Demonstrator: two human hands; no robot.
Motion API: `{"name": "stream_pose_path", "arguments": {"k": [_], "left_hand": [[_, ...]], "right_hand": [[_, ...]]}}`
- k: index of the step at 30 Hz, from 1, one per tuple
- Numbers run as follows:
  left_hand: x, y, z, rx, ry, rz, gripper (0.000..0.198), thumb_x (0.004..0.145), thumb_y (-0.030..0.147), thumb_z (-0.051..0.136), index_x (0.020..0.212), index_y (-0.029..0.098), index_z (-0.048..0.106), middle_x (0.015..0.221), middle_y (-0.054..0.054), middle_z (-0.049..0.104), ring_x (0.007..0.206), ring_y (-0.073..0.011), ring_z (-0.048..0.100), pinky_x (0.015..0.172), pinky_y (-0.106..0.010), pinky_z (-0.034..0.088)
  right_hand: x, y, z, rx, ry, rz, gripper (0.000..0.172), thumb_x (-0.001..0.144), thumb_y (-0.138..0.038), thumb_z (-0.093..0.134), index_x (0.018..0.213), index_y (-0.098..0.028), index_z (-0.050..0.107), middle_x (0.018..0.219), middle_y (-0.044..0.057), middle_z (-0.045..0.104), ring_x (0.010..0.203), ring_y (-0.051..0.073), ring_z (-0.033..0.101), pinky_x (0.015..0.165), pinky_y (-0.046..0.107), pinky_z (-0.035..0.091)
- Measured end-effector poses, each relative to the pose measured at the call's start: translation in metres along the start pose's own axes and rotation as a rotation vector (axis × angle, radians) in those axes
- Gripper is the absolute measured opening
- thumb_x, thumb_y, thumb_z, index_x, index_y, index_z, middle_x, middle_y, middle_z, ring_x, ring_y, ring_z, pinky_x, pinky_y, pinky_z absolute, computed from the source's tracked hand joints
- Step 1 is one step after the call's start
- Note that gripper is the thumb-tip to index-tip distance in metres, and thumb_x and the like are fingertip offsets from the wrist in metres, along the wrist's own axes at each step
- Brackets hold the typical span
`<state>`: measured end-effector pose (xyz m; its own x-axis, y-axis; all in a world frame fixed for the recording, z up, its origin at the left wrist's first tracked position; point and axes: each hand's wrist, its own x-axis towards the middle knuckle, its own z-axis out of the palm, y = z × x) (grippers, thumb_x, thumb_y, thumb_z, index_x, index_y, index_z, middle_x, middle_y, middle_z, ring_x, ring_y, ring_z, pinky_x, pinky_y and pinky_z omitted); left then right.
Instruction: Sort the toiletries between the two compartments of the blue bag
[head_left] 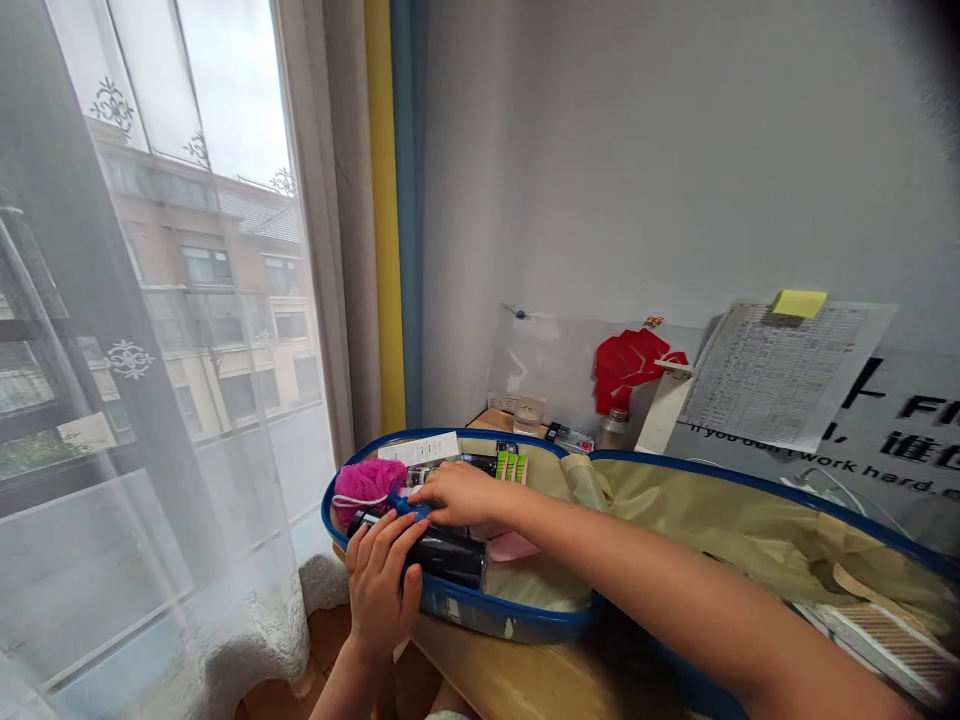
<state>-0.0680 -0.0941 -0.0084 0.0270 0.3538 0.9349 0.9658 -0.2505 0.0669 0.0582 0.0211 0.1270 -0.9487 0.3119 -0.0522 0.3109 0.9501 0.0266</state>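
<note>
An opened blue-rimmed case (525,622) with a beige lining lies before me. My left hand (382,580) rests with spread fingers on the left end of a black cylindrical bottle (450,556) inside it. Reaching in from the right, my right hand (456,492) has its fingers bent down onto a blue item (409,505); its grip is partly hidden. A magenta mesh puff (367,485) with a white cord sits left of the blue item. Green packets (511,466) and a white printed paper (420,447) lie toward the case's back edge. Something pink (513,546) shows under my right wrist.
The case's other half (690,505) extends right, with a striped item (892,640) inside. Behind stand a glass jar (613,430) and a clipboard of papers (780,370). A sheer curtain (172,450) hangs at the left, beside the wooden table (517,670).
</note>
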Motion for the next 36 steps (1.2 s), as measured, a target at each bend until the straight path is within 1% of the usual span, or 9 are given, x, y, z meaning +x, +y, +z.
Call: {"name": "stream_pose_path", "arguments": {"k": [4, 6, 13, 18, 22, 25, 28, 32, 36], "left_hand": [[-0.002, -0.001, 0.001, -0.001, 0.004, -0.008, 0.038, 0.096, 0.031, 0.037, 0.118, 0.022, 0.066, 0.117, -0.009, 0.071, 0.118, -0.0241, 0.058, 0.11, -0.041, 0.029], [-0.003, -0.002, 0.002, -0.003, 0.006, -0.013, 0.038, 0.096, 0.03, 0.037, 0.118, 0.021, 0.066, 0.118, -0.009, 0.071, 0.119, -0.024, 0.058, 0.111, -0.041, 0.029], [-0.004, -0.003, 0.002, -0.009, 0.011, -0.018, 0.038, 0.096, 0.031, 0.038, 0.12, 0.022, 0.066, 0.116, -0.009, 0.071, 0.118, -0.0242, 0.059, 0.11, -0.04, 0.03], [-0.004, -0.003, 0.002, -0.009, 0.003, -0.014, 0.039, 0.096, 0.032, 0.037, 0.12, 0.022, 0.066, 0.117, -0.009, 0.071, 0.119, -0.0242, 0.058, 0.11, -0.041, 0.03], [-0.003, -0.004, 0.002, -0.011, 0.007, 0.004, 0.037, 0.097, 0.031, 0.036, 0.118, 0.02, 0.065, 0.117, -0.01, 0.07, 0.119, -0.0245, 0.058, 0.11, -0.041, 0.029], [-0.002, -0.004, 0.001, -0.014, 0.019, 0.013, 0.037, 0.098, 0.031, 0.036, 0.117, 0.02, 0.065, 0.115, -0.01, 0.07, 0.117, -0.0249, 0.058, 0.11, -0.042, 0.029], [-0.001, -0.004, 0.001, -0.017, 0.031, 0.022, 0.037, 0.098, 0.033, 0.035, 0.117, 0.02, 0.065, 0.113, -0.011, 0.07, 0.116, -0.0254, 0.058, 0.109, -0.042, 0.03], [0.0, -0.004, 0.0, -0.018, 0.037, 0.04, 0.036, 0.098, 0.032, 0.035, 0.117, 0.02, 0.064, 0.112, -0.01, 0.07, 0.115, -0.0253, 0.058, 0.106, -0.042, 0.031], [0.0, -0.004, 0.001, -0.028, 0.04, 0.03, 0.037, 0.098, 0.032, 0.035, 0.12, 0.021, 0.063, 0.113, -0.01, 0.07, 0.115, -0.0254, 0.058, 0.106, -0.042, 0.031]], "right_hand": [[-0.007, 0.005, -0.002, -0.021, -0.024, -0.073, 0.053, 0.087, -0.03, 0.062, 0.14, -0.028, 0.054, 0.127, 0.008, 0.067, 0.119, 0.026, 0.058, 0.1, 0.044, 0.042], [-0.007, 0.007, -0.001, -0.019, -0.044, -0.099, 0.055, 0.087, -0.028, 0.061, 0.141, -0.028, 0.053, 0.128, 0.009, 0.067, 0.119, 0.026, 0.057, 0.101, 0.044, 0.04], [-0.001, 0.007, 0.003, 0.035, -0.065, -0.144, 0.036, 0.086, -0.013, 0.058, 0.118, -0.025, 0.07, 0.126, 0.004, 0.069, 0.121, 0.025, 0.056, 0.105, 0.048, 0.037], [-0.014, 0.021, -0.009, 0.127, 0.061, -0.058, 0.038, 0.089, -0.011, 0.051, 0.12, -0.024, 0.07, 0.129, 0.005, 0.067, 0.122, 0.019, 0.057, 0.108, 0.04, 0.037], [-0.059, 0.06, -0.03, 0.201, 0.196, 0.117, 0.036, 0.092, -0.018, 0.048, 0.121, -0.021, 0.069, 0.129, 0.007, 0.067, 0.122, 0.017, 0.057, 0.109, 0.034, 0.038], [-0.114, 0.096, -0.042, 0.241, 0.256, 0.309, 0.038, 0.094, -0.024, 0.042, 0.122, -0.022, 0.068, 0.126, 0.007, 0.067, 0.118, 0.018, 0.06, 0.104, 0.033, 0.043], [-0.174, 0.129, -0.043, 0.269, 0.247, 0.522, 0.036, 0.097, -0.031, 0.04, 0.12, -0.022, 0.066, 0.121, 0.008, 0.069, 0.111, 0.018, 0.063, 0.099, 0.034, 0.047], [-0.242, 0.155, -0.021, 0.296, 0.081, 0.78, 0.027, 0.098, -0.037, 0.051, 0.108, -0.017, 0.066, 0.104, 0.005, 0.07, 0.095, 0.015, 0.066, 0.091, 0.037, 0.052], [-0.283, 0.16, 0.021, 0.304, -0.16, 1.005, 0.021, 0.095, -0.037, 0.058, 0.097, -0.018, 0.066, 0.101, 0.004, 0.068, 0.088, 0.012, 0.064, 0.082, 0.032, 0.055]]}}
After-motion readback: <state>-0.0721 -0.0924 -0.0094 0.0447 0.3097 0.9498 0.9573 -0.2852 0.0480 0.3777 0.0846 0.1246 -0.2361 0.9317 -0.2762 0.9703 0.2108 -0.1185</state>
